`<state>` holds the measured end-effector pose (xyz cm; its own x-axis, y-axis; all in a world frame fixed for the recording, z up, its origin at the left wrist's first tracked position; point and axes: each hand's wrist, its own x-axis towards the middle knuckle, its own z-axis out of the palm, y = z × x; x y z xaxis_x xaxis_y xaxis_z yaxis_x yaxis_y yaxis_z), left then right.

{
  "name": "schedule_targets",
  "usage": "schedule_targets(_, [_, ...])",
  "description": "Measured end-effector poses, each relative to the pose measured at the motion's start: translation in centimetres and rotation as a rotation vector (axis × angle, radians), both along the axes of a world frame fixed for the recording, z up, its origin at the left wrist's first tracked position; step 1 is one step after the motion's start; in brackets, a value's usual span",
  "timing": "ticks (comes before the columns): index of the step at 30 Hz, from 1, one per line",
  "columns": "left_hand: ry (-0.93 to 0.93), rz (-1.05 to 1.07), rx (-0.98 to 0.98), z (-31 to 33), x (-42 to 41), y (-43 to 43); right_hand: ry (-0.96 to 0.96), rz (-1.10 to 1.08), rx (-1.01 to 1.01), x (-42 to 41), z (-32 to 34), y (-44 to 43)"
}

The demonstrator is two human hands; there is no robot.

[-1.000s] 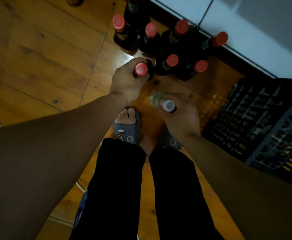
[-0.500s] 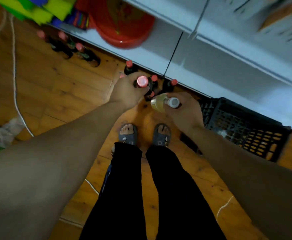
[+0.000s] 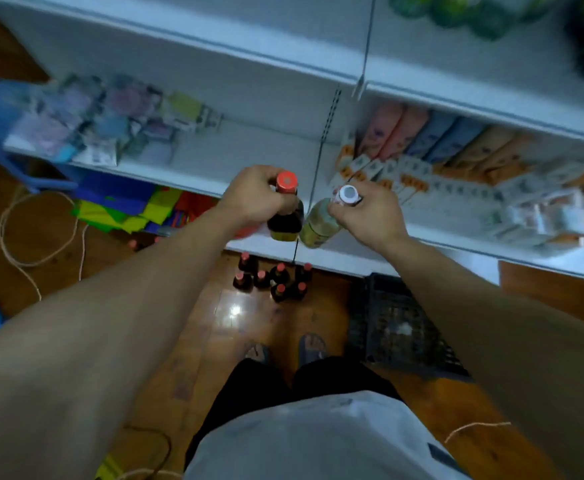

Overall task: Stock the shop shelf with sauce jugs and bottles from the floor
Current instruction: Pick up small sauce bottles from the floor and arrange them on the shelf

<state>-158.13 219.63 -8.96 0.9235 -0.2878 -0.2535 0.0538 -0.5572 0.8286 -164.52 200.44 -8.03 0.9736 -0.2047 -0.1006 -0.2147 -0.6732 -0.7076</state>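
1. Left hand [image 3: 256,199]: fingers curled round the neck of a dark sauce bottle [image 3: 285,221], red cap up.
2. Right hand [image 3: 370,216]: pinches the neck of a pale yellow bottle [image 3: 320,225], white cap up, body tilted a bit. The 2 bottles hang side by side in the air, abt touching, in front of the shelf edge.
3. White shelf [image 3: 249,147] just beyond the hands: blurry packets [image 3: 103,119] at left, rows of cartons [image 3: 457,157] at right.
4. Far below, on the wood floor [image 3: 318,313]: cluster of red-capped dark bottles [image 3: 273,278] upright at the shelf foot, w/ a black crate [image 3: 394,327] just beside them at right.
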Motion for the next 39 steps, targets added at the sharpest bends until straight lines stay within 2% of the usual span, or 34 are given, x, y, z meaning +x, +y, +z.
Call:
schedule_targets(4, [-0.022, -0.120, -0.058, 7.6, 1.8, -0.8, -0.059, -0.024, -0.052, 1.4, 7.2, -0.9])
schedule_targets(7, [-0.054, -0.180, -0.118, 12.5, 2.9, -1.4, -0.120, -0.055, -0.008, 2.1, 12.0, -1.5])
schedule_targets(19, [-0.269, -0.260, -0.151, 26.1, 7.1, -6.6, -0.294, -0.194, 0.120, 4.9, 26.2, -6.7])
schedule_targets(27, [-0.318, -0.171, -0.246, 28.0, 9.8, -12.6, -0.390, -0.279, 0.089, 7.5, 29.1, -12.9])
schedule_targets(35, [-0.325, -0.099, -0.264, 25.5, 11.9, -18.3, -0.358, -0.390, 0.045, 9.9, 26.8, -18.7])
schedule_targets(39, [-0.307, -0.081, -0.247, 24.0, 12.6, -20.5, -0.372, -0.423, 0.110, 10.7, 25.3, -20.7])
